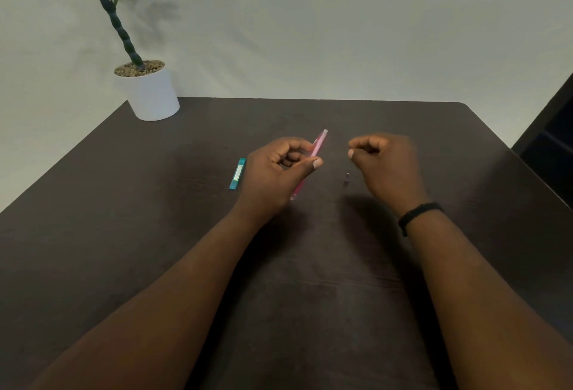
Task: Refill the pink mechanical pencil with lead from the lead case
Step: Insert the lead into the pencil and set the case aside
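Observation:
My left hand (279, 172) grips the pink mechanical pencil (319, 144) above the dark table (155, 219). The pencil is tilted, its upper end pointing up and to the right, its lower end showing below my palm. My right hand (387, 163) hovers to the right of the pencil with thumb and forefinger pinched together; whether something thin is between them is too small to tell. A small pinkish cap-like piece (347, 177) lies on the table between my hands. The teal lead case (237, 173) lies flat just left of my left hand.
A white pot with a green plant (148, 91) stands at the table's far left corner. A dark piece of furniture (552, 138) sits beyond the table's right edge. A black band is on my right wrist (418, 212).

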